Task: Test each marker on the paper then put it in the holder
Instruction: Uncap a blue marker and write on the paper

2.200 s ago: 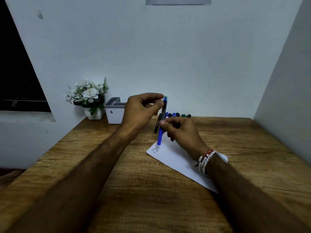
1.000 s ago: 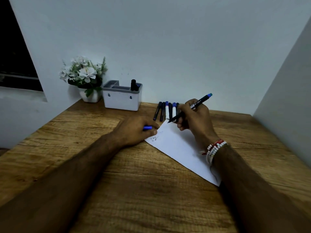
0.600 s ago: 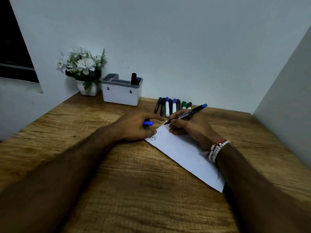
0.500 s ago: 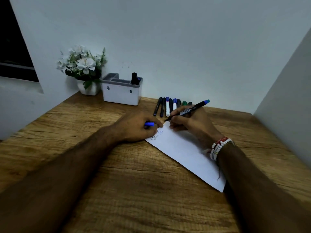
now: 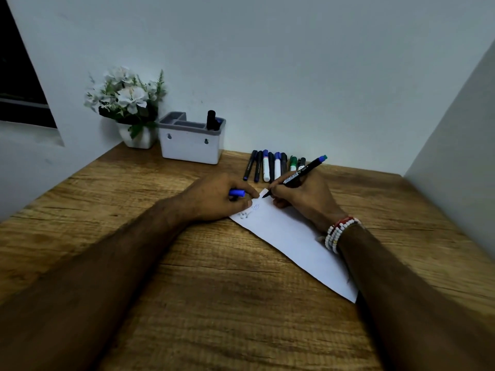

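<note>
Marker [image 5: 297, 175] in right-hand fingers [image 5: 278, 186]

White paper [image 5: 289, 234], black marker [image 5: 300, 174] (blue end), blue cap [image 5: 237, 193], white-and-grey holder [image 5: 190, 145], wood-grain brown table [image 5: 214, 290]

I've got a black marker [image 5: 300, 174] uncapped, tip on the white paper [image 5: 289, 236], blue cap [image 5: 237, 193] off. Eight more markers [image 5: 273, 167] lie in a row; the white holder [image 5: 191, 143] has one.

Head view, angled down over desk [image 5: 214, 290]
</note>
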